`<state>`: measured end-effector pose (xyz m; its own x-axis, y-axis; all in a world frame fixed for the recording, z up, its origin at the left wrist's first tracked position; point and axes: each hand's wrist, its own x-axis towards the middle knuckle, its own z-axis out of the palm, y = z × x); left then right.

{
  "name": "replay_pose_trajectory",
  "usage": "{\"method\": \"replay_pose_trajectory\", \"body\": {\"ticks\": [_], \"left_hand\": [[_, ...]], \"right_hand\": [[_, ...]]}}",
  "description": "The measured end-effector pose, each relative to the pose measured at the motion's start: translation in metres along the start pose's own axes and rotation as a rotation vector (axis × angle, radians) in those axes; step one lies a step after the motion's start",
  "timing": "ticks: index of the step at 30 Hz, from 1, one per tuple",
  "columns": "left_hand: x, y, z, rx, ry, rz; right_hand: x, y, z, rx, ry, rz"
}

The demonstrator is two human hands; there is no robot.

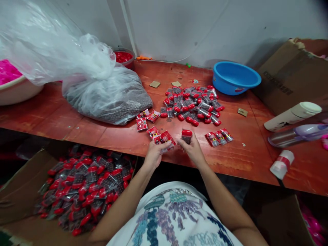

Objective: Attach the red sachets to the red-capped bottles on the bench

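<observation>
Near the table's front edge, my left hand (153, 156) has its fingers closed on a small red printed packet (167, 137). Another red packet (153, 132) lies just beyond those fingertips. My right hand (195, 151) grips a small clear container with a red cap (187, 135), dark grains inside it, held upright. Ahead of both hands spreads a pile of similar red-capped containers (192, 104). To the left lie a few more red packets (141, 124). On the right, several red packets (219, 137) lie in a row.
A large plastic bag of dark beads (110, 94) sits at left, with a blue basin (235, 77) at the back right. Below the table's left side stands a cardboard box (24, 191) full of red-capped containers. A white bottle (289, 118) lies at right.
</observation>
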<state>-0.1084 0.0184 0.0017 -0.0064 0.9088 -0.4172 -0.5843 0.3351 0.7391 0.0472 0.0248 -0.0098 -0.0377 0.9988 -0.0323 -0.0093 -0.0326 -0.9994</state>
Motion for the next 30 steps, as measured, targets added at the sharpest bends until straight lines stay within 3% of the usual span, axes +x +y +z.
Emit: {"method": "replay_pose_trajectory", "body": {"ticks": [8, 16, 24, 30], "left_hand": [[0.010, 0.000, 0.004, -0.196, 0.105, -0.070], [0.010, 0.000, 0.014, -0.240, 0.111, -0.129], [0.006, 0.001, 0.013, -0.166, 0.162, -0.039], [0.010, -0.004, 0.014, -0.192, 0.197, -0.027]], "right_hand": [[-0.039, -0.004, 0.006, -0.038, -0.200, 0.089], [-0.037, -0.001, 0.011, -0.380, -0.031, -0.085], [-0.037, 0.002, 0.009, -0.318, 0.047, -0.049], [-0.042, 0.000, 0.012, -0.286, 0.108, -0.114]]}}
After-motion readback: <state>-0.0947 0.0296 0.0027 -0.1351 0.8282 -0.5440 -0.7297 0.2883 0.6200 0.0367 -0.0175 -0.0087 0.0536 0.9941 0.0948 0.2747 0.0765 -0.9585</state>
